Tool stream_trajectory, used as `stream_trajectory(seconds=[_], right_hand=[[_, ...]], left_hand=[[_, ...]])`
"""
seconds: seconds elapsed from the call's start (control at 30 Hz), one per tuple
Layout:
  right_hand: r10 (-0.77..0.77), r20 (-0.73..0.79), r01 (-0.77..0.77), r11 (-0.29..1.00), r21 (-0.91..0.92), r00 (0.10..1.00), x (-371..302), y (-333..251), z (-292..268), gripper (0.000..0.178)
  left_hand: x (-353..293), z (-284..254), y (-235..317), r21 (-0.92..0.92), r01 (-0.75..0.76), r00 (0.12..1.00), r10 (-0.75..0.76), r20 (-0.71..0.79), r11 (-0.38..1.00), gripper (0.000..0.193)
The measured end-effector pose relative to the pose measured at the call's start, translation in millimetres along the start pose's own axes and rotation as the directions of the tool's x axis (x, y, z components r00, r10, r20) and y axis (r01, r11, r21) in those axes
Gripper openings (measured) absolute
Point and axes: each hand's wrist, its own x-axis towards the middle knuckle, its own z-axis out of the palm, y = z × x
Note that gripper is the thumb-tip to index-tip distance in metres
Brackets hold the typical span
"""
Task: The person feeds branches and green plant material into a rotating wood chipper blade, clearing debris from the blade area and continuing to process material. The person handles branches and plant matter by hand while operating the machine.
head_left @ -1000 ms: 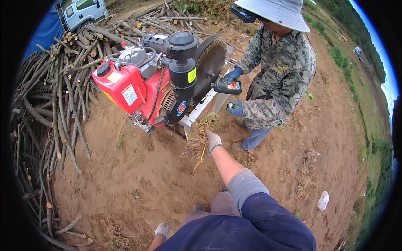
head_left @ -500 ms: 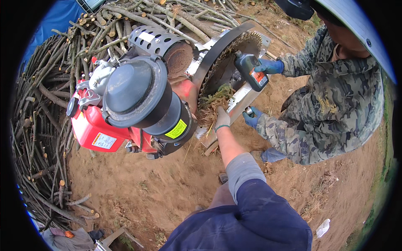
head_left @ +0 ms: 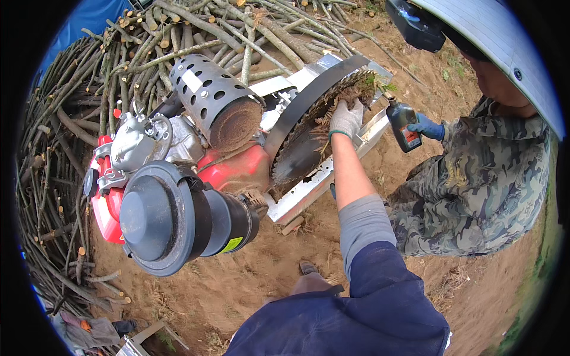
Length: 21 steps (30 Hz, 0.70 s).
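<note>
Right hand [head_left: 347, 120], in a pale knit glove, is closed around a bunch of ferns [head_left: 356, 93]. A large woodpile [head_left: 65, 148] of cut branches extends along the left and behind the machine. The motor [head_left: 243, 168], with red body parts and a black canister [head_left: 148, 216], stands left of the forearm. A round saw blade [head_left: 300, 155] is set beside it, under a curved dark guard [head_left: 303, 98]. The ferns lie over the blade's upper right part; contact cannot be told. A co-worker's blue glove [head_left: 428, 127] holds a dark bottle [head_left: 405, 126] near the green tips.
</note>
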Motion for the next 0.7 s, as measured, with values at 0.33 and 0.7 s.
stream_trajectory(seconds=[0.33, 0.7], right_hand=[[-0.184, 0.48, 0.205, 0.979, 0.011, 0.858, -219, 71, -44, 0.05], [-0.064, 0.155, 0.083, 0.989, -0.121, 0.986, -17, 131, -2, 0.049]], left_hand=[[42, 0, -35, 0.021, -0.005, 1.0, 0.005, 0.018, 1.0, 0.045], [36, 23, -28, -0.404, 0.007, 0.999, 0.007, 0.034, 0.915, 0.034]])
